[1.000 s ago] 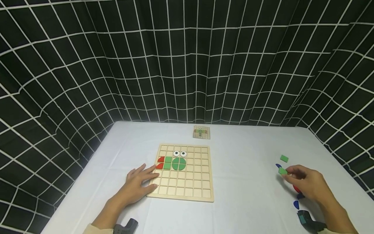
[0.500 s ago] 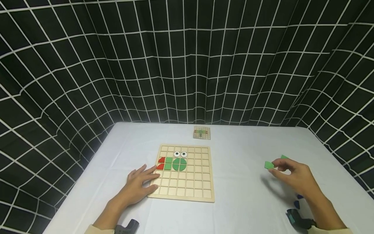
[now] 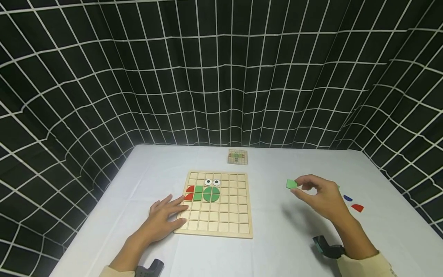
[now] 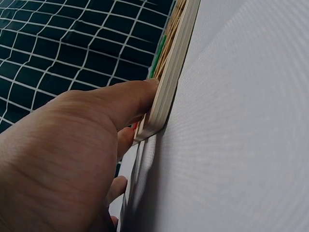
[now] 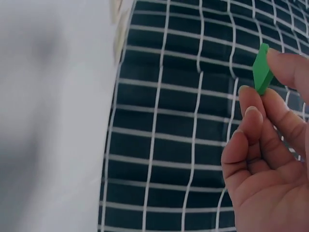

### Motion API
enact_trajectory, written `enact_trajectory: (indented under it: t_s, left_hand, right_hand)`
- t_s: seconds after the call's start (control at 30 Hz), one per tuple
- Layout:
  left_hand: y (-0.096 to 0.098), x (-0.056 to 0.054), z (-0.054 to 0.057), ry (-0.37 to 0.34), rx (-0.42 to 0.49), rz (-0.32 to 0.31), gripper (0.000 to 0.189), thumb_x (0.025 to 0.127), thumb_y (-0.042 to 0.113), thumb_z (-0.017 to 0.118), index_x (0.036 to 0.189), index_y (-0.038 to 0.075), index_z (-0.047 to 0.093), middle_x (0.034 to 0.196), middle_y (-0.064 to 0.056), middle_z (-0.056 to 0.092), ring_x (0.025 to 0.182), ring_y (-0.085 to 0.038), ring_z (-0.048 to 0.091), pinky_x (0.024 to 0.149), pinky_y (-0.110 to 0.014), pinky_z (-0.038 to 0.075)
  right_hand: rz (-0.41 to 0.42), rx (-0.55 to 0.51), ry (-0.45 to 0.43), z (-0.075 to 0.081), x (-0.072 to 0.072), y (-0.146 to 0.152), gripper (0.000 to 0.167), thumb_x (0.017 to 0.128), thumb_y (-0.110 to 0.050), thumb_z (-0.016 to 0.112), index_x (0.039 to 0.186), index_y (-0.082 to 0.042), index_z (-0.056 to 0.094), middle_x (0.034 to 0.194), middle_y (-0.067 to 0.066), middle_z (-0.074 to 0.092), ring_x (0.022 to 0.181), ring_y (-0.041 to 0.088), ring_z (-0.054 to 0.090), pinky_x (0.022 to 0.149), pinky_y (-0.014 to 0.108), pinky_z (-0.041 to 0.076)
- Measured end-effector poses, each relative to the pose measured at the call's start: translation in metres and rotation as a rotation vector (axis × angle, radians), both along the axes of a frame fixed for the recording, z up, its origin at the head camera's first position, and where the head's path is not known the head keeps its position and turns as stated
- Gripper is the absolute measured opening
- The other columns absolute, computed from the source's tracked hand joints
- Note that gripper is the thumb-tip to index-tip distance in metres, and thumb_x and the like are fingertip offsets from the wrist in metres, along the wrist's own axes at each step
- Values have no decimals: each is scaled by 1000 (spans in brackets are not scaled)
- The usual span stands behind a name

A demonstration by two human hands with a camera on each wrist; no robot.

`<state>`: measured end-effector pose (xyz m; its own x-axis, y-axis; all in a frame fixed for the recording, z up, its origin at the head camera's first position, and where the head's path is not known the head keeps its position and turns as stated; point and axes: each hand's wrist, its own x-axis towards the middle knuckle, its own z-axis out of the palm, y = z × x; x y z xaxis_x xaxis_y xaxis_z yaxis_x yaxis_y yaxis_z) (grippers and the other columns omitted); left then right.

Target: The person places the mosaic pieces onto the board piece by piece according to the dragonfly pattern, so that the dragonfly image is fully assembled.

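Between thumb and fingertips my right hand point(image 3: 320, 194) pinches a green square tile point(image 3: 291, 184), held above the table to the right of the board. In the right wrist view that tile point(image 5: 262, 69) shows its thin edge. My left hand point(image 3: 162, 217) rests with spread fingers on the left edge of a wooden grid board point(image 3: 225, 229). Its thumb lies along the board's side in the left wrist view. On the board sit two red quarter-round pieces point(image 3: 190, 189), green squares point(image 3: 198, 193), a green circle of quarter pieces point(image 3: 212, 194) and two round eye pieces point(image 3: 208, 182).
A small picture card point(image 3: 238, 157) with a grid pattern lies behind the board. Right of my right hand lie a blue piece point(image 3: 347, 198) and a red quarter-round piece point(image 3: 358, 207). A black curtain with white grid lines point(image 3: 221, 77) encloses the white table point(image 3: 273, 246).
My right hand has carried the green square tile up and leftward from the loose pieces toward the board. The left hand has stayed on the board's edge.
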<state>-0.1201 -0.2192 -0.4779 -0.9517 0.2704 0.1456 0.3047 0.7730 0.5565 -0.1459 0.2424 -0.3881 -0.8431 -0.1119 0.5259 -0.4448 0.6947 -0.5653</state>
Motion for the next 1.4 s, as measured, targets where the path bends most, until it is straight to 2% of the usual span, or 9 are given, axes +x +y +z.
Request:
enact_trajectory:
  t_s: [0.1, 0.23, 0.4, 0.6, 0.83, 1.13, 1.4]
  left_hand:
    - [0, 0, -1, -2, 0, -1, 42, 84, 39, 73, 123, 23, 68, 147, 5, 42, 142, -32, 20, 110, -58, 3]
    - [-1, -1, -2, -5, 1, -4, 42, 84, 39, 72, 123, 23, 67, 148, 6, 42, 142, -32, 20, 110, -58, 3]
    - [-1, 0, -3, 0, 7, -10, 42, 85, 38, 72, 123, 23, 67, 147, 5, 43, 142, -33, 21, 110, -58, 3]
    - [1, 0, -3, 3, 6, -16, 42, 85, 39, 72, 123, 22, 68, 147, 4, 43, 142, -33, 21, 109, -59, 4]
    - [1, 1, 0, 4, 8, -16, 41, 85, 38, 72, 123, 22, 68, 147, 3, 43, 142, -33, 21, 110, -58, 3]
    - [0, 2, -2, 6, 11, -7, 41, 85, 38, 72, 123, 24, 68, 147, 4, 43, 142, -33, 21, 110, -59, 3]
    - [-1, 1, 0, 12, 0, -16, 41, 85, 39, 72, 123, 23, 67, 147, 4, 43, 142, -33, 21, 109, -59, 3]
  right_hand:
    - [18, -9, 1, 2, -4, -14, 21, 74, -11, 84, 91, -11, 72, 84, 2, 69, 80, 14, 56, 65, 23, 45]
    - [29, -29, -24, 3, -9, -35, 20, 75, -12, 83, 92, -10, 72, 87, 1, 69, 82, 18, 56, 67, 32, 48]
    - [48, -69, -74, 6, -14, -61, 20, 75, -10, 82, 92, -7, 72, 88, 4, 69, 82, 20, 58, 69, 39, 50]
    - [85, -103, -112, 2, -22, -82, 20, 75, -11, 82, 92, -8, 72, 87, 4, 69, 81, 20, 58, 70, 44, 51]
    - [122, -137, -135, -3, -32, -105, 20, 74, -10, 83, 91, -7, 72, 85, 3, 68, 78, 20, 58, 69, 42, 51]
    - [149, -150, -252, -16, -50, -135, 21, 78, -19, 80, 94, -8, 71, 80, 0, 64, 76, 19, 56, 66, 35, 49]
    - [127, -135, -333, -31, -59, -151, 22, 79, -22, 80, 95, -10, 71, 78, -3, 62, 74, 16, 56, 64, 32, 49]
